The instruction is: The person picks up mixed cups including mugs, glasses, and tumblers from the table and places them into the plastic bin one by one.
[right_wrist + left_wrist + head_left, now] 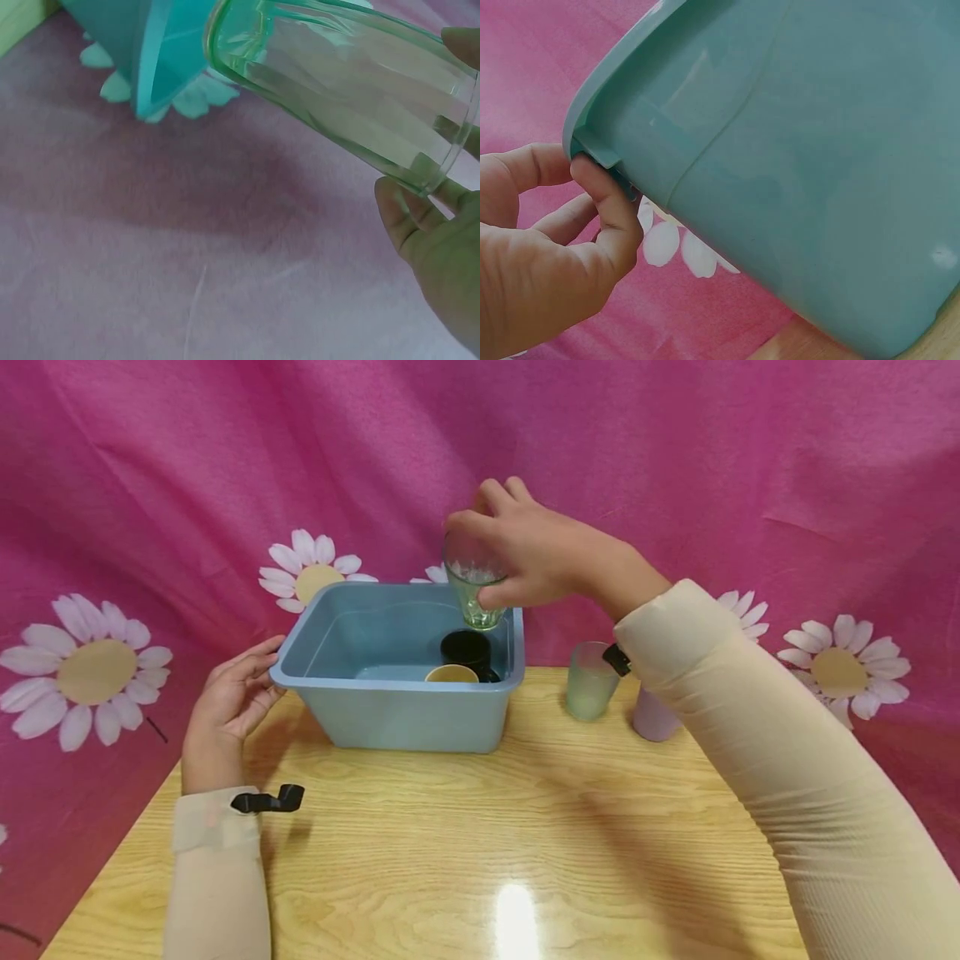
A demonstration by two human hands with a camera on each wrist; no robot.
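The right hand [525,556] is reaching forward with the arm extended, its fingers and thumb curling around a clear green glass [474,589] and holding it in the air above the far right corner of the blue tub [408,714]. The left hand [234,693] is resting at the tub's left rim, fingers relaxed, fingertips [592,169] touching under the rim lip. A black cup [465,647] and a tan cup [451,674] are sitting inside the tub.

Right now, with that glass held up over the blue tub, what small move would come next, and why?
Probably lowering it straight down. The right hand holds the clear glass above the tub, over the black cup and tan cup already inside. The left hand touches the tub's rim, seemingly steadying it.
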